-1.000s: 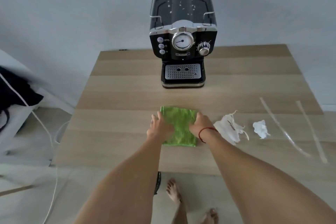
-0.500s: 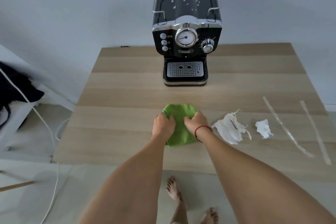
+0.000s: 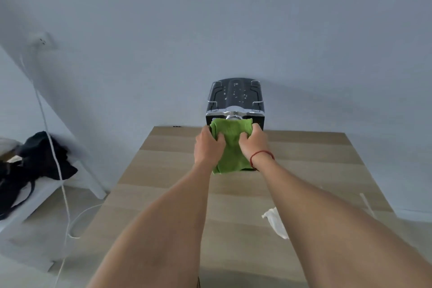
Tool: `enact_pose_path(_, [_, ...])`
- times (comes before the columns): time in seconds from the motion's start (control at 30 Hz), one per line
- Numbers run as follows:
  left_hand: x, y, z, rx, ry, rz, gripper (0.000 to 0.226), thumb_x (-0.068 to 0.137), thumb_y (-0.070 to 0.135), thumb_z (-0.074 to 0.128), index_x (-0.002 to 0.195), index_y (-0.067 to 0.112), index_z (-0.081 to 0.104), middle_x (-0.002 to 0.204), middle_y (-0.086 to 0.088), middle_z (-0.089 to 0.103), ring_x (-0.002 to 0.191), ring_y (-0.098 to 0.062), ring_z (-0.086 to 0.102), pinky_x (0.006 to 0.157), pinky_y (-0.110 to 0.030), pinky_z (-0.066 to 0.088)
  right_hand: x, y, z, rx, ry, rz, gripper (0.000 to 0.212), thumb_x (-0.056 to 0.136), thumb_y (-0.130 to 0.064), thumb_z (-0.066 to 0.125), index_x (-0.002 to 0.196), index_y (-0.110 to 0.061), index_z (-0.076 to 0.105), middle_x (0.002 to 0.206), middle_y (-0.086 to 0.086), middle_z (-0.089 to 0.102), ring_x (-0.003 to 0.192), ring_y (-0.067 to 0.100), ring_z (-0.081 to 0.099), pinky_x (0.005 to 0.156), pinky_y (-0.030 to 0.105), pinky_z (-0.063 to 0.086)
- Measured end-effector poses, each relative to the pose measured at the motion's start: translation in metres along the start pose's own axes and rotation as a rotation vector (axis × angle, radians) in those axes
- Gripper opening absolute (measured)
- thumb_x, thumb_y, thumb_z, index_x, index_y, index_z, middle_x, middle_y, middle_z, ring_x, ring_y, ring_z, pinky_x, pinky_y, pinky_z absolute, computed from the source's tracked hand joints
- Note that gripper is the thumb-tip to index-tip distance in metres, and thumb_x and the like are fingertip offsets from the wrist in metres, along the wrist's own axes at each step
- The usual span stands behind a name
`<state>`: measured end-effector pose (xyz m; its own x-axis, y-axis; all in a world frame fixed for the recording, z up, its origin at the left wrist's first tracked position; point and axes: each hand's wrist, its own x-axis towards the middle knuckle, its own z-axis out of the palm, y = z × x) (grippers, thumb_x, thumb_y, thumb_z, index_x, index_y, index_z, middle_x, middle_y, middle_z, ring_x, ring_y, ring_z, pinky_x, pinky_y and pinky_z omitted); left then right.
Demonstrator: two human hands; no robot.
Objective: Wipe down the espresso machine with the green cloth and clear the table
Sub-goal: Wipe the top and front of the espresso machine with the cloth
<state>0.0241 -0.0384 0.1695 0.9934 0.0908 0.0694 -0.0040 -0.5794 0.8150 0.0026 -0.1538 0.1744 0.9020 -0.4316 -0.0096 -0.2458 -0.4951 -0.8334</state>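
The black espresso machine (image 3: 236, 98) stands at the far edge of the wooden table (image 3: 168, 170), its top flecked with white specks. The green cloth (image 3: 230, 145) hangs in front of the machine's face and hides the gauge, buttons and drip tray. My left hand (image 3: 208, 145) grips the cloth's left side and my right hand (image 3: 254, 145), with a red string at the wrist, grips its right side. Both hands hold the cloth up off the table.
A crumpled white paper scrap (image 3: 277, 222) lies on the table beside my right forearm. A thin clear strip (image 3: 368, 204) lies near the right edge. Left of the table stand a white shelf with dark fabric (image 3: 39, 159) and a hanging white cable (image 3: 56, 159).
Both hands bunched the flat cloth on the table, then lifted it forward up to the machine's front. The camera has tilted up, so the scraps sit lower in view.
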Motion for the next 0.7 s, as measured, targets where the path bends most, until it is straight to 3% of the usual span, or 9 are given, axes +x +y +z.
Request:
enact_pose_path(0.13, [0.025, 0.026, -0.009, 0.004, 0.014, 0.063, 0.014, 0.091, 0.024, 0.054, 0.090, 0.010, 0.050, 0.085, -0.003, 0.053, 0.075, -0.022, 0.051, 0.065, -0.032, 0.041, 0.020, -0.027, -0.012, -0.026, 0.030, -0.038, 0.019, 0.090, -0.017, 0.044, 0.106, -0.008, 0.049, 0.106, 0.017, 0.061, 0.096, 0.037, 0.062, 0.085, 0.043, 0.051])
enact_pose_path(0.2, [0.037, 0.033, -0.009, -0.015, -0.001, 0.086, 0.015, 0.090, 0.024, 0.055, 0.091, 0.009, 0.053, 0.083, -0.002, 0.055, 0.073, -0.022, 0.053, 0.063, -0.033, 0.046, 0.032, -0.034, -0.015, -0.051, 0.044, -0.040, 0.015, 0.091, -0.019, 0.043, 0.105, -0.013, 0.047, 0.104, 0.014, 0.060, 0.091, 0.035, 0.062, 0.083, 0.042, 0.052])
enact_pose_path(0.37, [0.080, 0.046, -0.006, -0.050, -0.002, 0.076, 0.028, 0.086, 0.023, 0.061, 0.110, 0.009, 0.057, 0.098, -0.003, 0.061, 0.085, -0.021, 0.060, 0.074, -0.036, 0.052, 0.069, -0.049, -0.017, -0.110, 0.082, -0.037, 0.005, 0.090, -0.019, 0.042, 0.092, -0.015, 0.040, 0.092, 0.010, 0.052, 0.077, 0.027, 0.051, 0.077, 0.042, 0.050])
enact_pose_path(0.53, [0.124, 0.055, 0.003, -0.037, -0.008, 0.096, 0.032, 0.085, 0.023, 0.065, 0.112, 0.008, 0.056, 0.101, -0.004, 0.057, 0.090, -0.022, 0.057, 0.078, -0.033, 0.049, 0.106, -0.062, -0.016, -0.149, 0.143, -0.002, 0.026, 0.093, -0.020, 0.042, 0.116, -0.009, 0.049, 0.111, 0.015, 0.061, 0.098, 0.037, 0.062, 0.084, 0.042, 0.051])
enact_pose_path(0.7, [0.162, 0.046, 0.014, 0.105, 0.008, 0.160, 0.021, 0.084, 0.033, 0.066, 0.092, 0.016, 0.056, 0.091, 0.003, 0.058, 0.090, -0.020, 0.057, 0.086, -0.035, 0.045, 0.137, -0.061, -0.006, -0.303, 0.222, 0.040, 0.031, 0.095, -0.015, 0.042, 0.125, -0.011, 0.049, 0.119, 0.013, 0.062, 0.110, 0.034, 0.059, 0.093, 0.038, 0.044])
